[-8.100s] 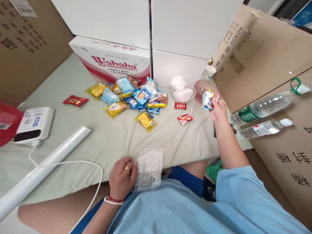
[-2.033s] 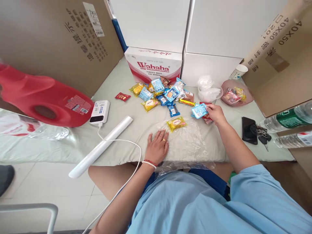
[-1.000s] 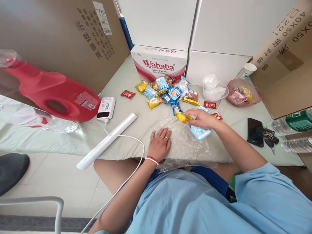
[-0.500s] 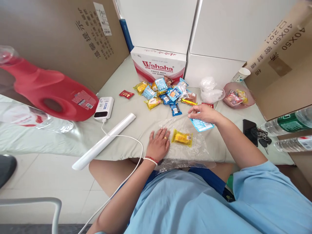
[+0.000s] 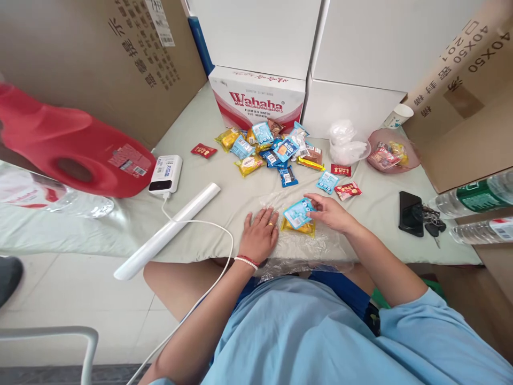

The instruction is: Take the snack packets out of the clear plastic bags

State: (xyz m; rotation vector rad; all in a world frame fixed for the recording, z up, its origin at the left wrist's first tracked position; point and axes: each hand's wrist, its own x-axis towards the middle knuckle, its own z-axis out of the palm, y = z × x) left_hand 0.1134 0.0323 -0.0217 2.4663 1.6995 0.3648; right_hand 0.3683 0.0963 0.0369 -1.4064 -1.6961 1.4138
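While left hand (image 5: 261, 236) lies flat, right hand (image 5: 328, 212) pinches blue packet (image 5: 297, 213).

Storeroom: stacked cardboard cartons (image 5: 100, 59), white boxes (image 5: 352, 48), bottled-water case (image 5: 256, 99).

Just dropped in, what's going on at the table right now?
A person sits at the cloth-covered table. The left hand lies flat on a clear plastic bag. The right hand holds a blue snack packet just over a yellow snack packet lying on that bag. A pile of snack packets sits farther back, before the Wahaha box.
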